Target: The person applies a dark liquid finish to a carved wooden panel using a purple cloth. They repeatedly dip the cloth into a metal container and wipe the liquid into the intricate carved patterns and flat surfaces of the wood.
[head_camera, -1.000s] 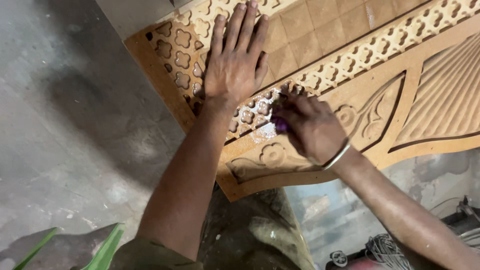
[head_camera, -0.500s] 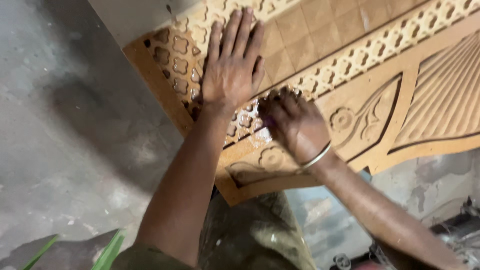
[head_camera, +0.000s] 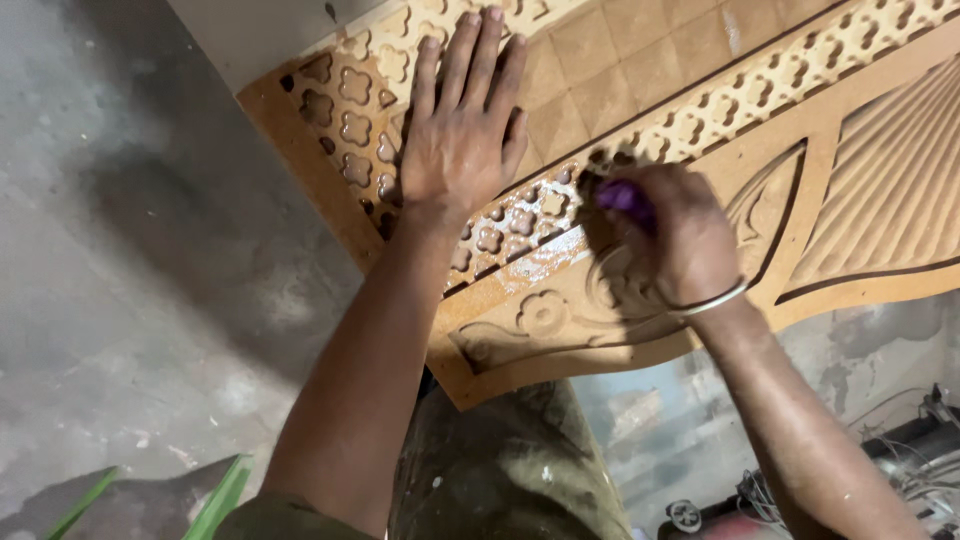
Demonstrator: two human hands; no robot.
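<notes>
A large carved wooden panel (head_camera: 690, 60) lies across the upper part of the view, with cut-out lattice bands, a grid of squares, flower reliefs and a fluted fan. My left hand (head_camera: 462, 140) presses flat on its lattice corner, fingers spread and pointing away from me. My right hand (head_camera: 668, 232) is curled around a small purple tool (head_camera: 624, 198), its tip against the lattice strip just right of a pale dusty patch (head_camera: 545, 255). A metal bangle sits on my right wrist.
Grey concrete floor (head_camera: 130, 300) fills the left side. A green-edged object (head_camera: 215, 495) pokes in at the bottom left. Tangled wires and dark equipment (head_camera: 900, 460) lie at the bottom right under the panel's edge. My trouser leg shows below the panel.
My right hand with the purple tool has shifted a little to the right along the lattice strip, uncovering the pale dusty patch. My left hand has stayed flat on the corner.
</notes>
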